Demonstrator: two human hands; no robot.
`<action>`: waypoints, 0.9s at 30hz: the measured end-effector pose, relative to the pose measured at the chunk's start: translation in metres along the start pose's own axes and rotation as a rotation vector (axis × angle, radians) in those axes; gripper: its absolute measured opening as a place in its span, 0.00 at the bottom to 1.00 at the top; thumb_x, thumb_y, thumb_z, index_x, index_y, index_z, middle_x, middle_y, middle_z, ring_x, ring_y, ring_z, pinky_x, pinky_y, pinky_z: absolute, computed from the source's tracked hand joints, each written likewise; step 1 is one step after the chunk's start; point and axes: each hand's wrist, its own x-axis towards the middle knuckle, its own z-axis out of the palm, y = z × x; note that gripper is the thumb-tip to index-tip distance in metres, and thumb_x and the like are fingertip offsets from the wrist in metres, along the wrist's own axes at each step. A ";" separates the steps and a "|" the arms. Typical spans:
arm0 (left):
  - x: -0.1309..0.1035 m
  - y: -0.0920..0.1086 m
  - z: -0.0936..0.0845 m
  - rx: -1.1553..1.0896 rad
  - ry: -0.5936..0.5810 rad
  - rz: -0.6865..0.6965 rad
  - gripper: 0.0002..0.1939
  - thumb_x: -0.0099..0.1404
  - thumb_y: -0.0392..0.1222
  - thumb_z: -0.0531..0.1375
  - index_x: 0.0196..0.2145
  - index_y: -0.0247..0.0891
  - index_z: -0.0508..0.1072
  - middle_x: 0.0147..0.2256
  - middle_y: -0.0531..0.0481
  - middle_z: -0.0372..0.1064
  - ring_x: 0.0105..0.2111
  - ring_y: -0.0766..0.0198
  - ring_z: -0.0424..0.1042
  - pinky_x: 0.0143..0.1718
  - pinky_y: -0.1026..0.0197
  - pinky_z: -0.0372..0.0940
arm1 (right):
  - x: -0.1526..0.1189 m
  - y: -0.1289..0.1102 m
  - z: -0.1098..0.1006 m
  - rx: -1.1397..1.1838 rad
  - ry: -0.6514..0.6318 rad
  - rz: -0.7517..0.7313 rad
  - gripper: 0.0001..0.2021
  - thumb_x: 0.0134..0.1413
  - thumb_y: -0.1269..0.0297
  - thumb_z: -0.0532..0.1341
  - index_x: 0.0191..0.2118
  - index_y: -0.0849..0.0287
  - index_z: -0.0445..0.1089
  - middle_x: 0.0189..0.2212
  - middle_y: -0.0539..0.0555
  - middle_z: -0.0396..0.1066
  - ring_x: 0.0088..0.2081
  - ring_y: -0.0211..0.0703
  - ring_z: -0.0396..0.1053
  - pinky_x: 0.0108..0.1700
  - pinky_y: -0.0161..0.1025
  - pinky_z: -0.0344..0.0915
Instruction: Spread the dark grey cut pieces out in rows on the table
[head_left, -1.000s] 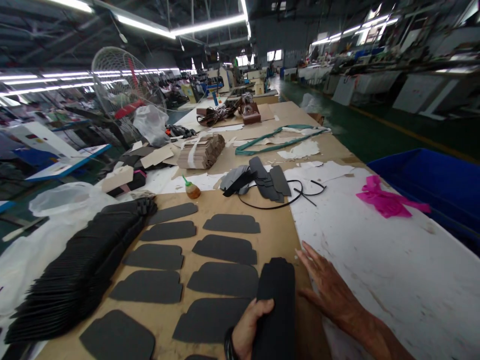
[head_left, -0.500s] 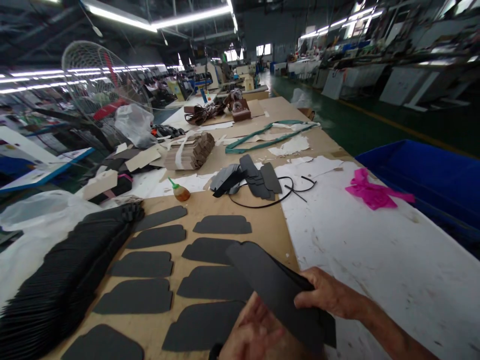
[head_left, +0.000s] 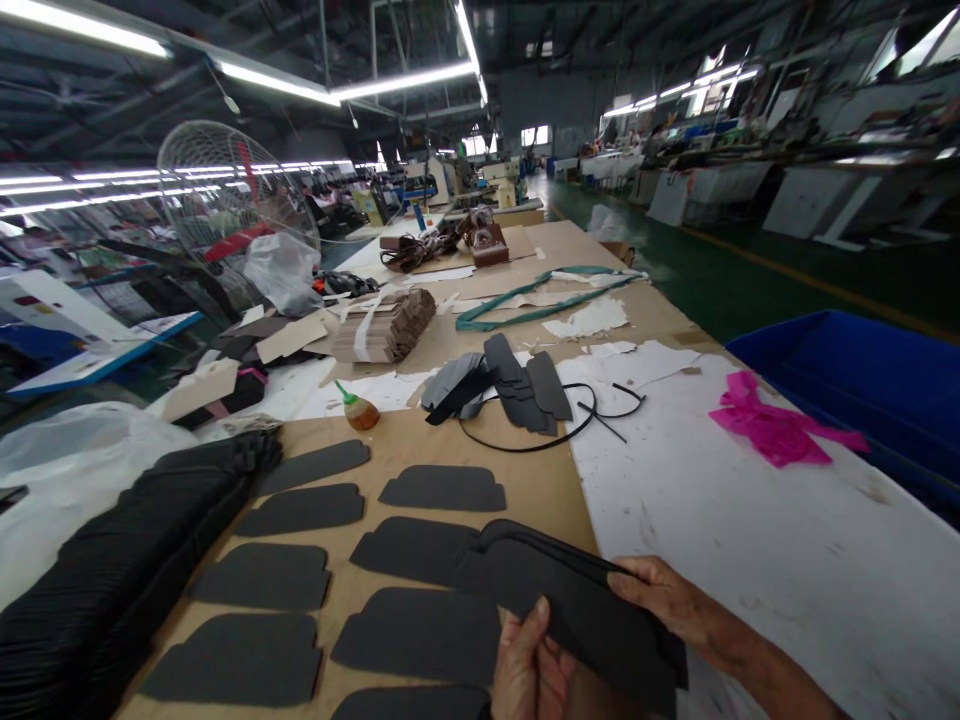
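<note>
Both hands hold a small stack of dark cut pieces (head_left: pixel 570 600) just above the near edge of the bench (head_left: pixel 750 520). Left hand (head_left: pixel 529 670): thumb up, pinching the stack's lower edge. Right hand (head_left: pixel 675 605): fingers curled over the far edge, pinching it. The pieces look thin, light and flexible; the top one curls at its free end, so the stack likely sags if held by one corner and is best gripped at opposite edges. Single pieces (head_left: pixel 442 488) lie in rows on brown paper (head_left: pixel 547 480); a long stack (head_left: pixel 112 570) lies to the left.
</note>
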 end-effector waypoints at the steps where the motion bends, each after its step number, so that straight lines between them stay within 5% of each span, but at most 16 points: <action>1: 0.005 -0.002 0.002 -0.001 -0.012 0.020 0.20 0.33 0.29 0.72 0.24 0.39 0.70 0.29 0.45 0.76 0.30 0.57 0.75 0.42 0.49 0.67 | 0.004 -0.004 -0.005 -0.032 0.002 -0.004 0.24 0.44 0.44 0.60 0.33 0.64 0.73 0.26 0.52 0.72 0.26 0.39 0.66 0.29 0.34 0.61; 6: 0.029 -0.010 0.007 -0.002 0.038 0.106 0.21 0.35 0.29 0.72 0.26 0.40 0.68 0.28 0.48 0.76 0.29 0.59 0.75 0.42 0.51 0.67 | 0.019 -0.019 -0.030 -0.129 0.031 0.026 0.19 0.45 0.48 0.61 0.31 0.61 0.73 0.28 0.51 0.71 0.30 0.40 0.65 0.32 0.35 0.60; 11: 0.039 -0.008 0.003 0.076 0.064 0.061 0.24 0.30 0.32 0.73 0.28 0.39 0.69 0.28 0.50 0.76 0.29 0.60 0.75 0.39 0.55 0.68 | 0.041 -0.004 -0.044 -0.139 0.053 -0.001 0.12 0.37 0.58 0.66 0.26 0.62 0.72 0.19 0.45 0.65 0.22 0.33 0.56 0.25 0.32 0.50; 16: 0.044 -0.007 0.006 0.089 0.077 0.069 0.27 0.28 0.32 0.74 0.29 0.42 0.70 0.27 0.54 0.75 0.31 0.56 0.75 0.41 0.50 0.68 | 0.050 0.002 -0.046 -0.018 0.078 0.013 0.17 0.29 0.57 0.69 0.23 0.60 0.62 0.18 0.42 0.57 0.21 0.30 0.50 0.23 0.31 0.46; 22: 0.051 -0.011 0.012 0.157 0.049 0.125 0.27 0.30 0.35 0.74 0.31 0.40 0.71 0.30 0.51 0.76 0.31 0.58 0.75 0.40 0.55 0.68 | 0.036 -0.005 -0.046 0.137 -0.008 0.112 0.17 0.37 0.54 0.64 0.28 0.57 0.58 0.20 0.43 0.58 0.21 0.30 0.54 0.23 0.30 0.51; 27: 0.056 -0.017 0.006 0.151 0.086 0.105 0.26 0.29 0.37 0.74 0.29 0.39 0.71 0.29 0.48 0.75 0.32 0.56 0.75 0.39 0.55 0.69 | 0.052 -0.007 -0.073 -0.274 0.316 -0.072 0.14 0.47 0.51 0.57 0.31 0.58 0.63 0.23 0.48 0.65 0.24 0.36 0.62 0.27 0.34 0.58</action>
